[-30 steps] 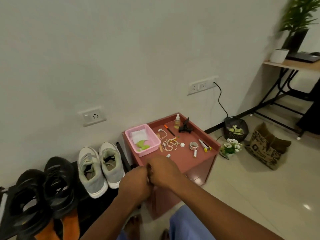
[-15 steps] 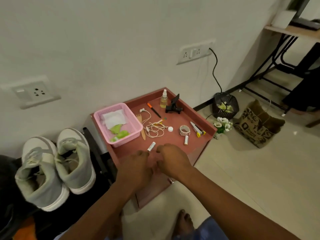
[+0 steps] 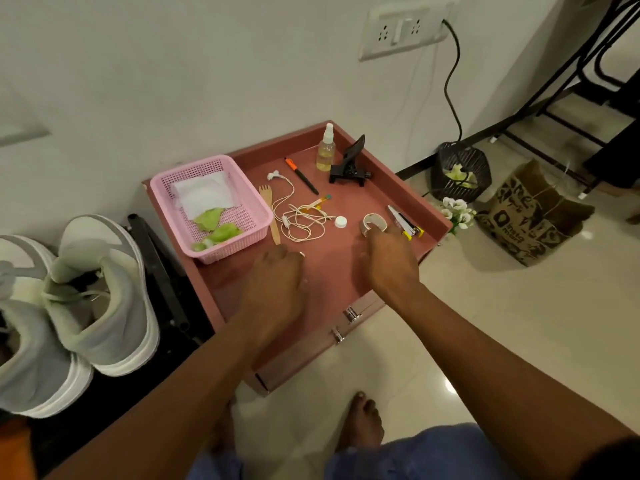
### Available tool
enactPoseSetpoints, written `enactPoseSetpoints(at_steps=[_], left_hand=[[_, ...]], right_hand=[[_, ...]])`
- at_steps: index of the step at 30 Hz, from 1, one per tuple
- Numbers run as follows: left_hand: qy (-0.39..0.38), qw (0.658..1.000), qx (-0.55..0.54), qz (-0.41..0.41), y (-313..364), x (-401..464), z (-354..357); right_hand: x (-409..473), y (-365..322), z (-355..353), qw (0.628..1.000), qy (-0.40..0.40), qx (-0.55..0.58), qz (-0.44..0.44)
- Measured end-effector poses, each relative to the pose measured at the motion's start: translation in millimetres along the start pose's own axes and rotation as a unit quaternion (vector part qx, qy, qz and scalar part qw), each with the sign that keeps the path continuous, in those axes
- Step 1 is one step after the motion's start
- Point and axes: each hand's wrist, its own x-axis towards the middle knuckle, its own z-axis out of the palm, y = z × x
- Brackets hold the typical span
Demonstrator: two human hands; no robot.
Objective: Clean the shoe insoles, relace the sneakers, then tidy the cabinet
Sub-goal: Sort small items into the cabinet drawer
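Both hands reach palm-down over the front of the cabinet (image 3: 332, 271), arms stretched forward from the lower edge of the view. The left hand (image 3: 277, 275) curls its fingers over a small tube whose pale end peeks out at the fingertips; whether it grips the tube cannot be told. The right hand (image 3: 389, 258) lies with its fingers at the tape roll (image 3: 374, 224), just short of the stapler (image 3: 403, 221); whether it holds anything cannot be told either. Half a second earlier the hands sat nearly together at the cabinet's front edge; now they are spread apart and further in. Beyond the left hand stands the pink basket (image 3: 211, 206), with the tangled earphones (image 3: 301, 220) between the hands. The sneakers (image 3: 100, 289) stand on the floor, well to the left of the left hand.
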Motion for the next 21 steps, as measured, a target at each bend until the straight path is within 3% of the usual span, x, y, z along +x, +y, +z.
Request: enactPoseSetpoints(at_steps=[6,12,21], left_hand=[[0.046,0.999,-0.009,0.001,-4.8,11.1,13.9],[0.081,0.994,-0.058,-0.037,-3.2,17.0,21.5],[0.119,0.979,-0.151,-0.066,-2.4,20.9,29.6]], right_hand=[[4.5,1.3,13.5,0.999,0.032,0.028,0.033],[-6.0,-12.6,9.4,0.984,0.043,0.162,0.067],[-22.0,-61.1,7.7,0.915,-0.002,0.391,0.104]])
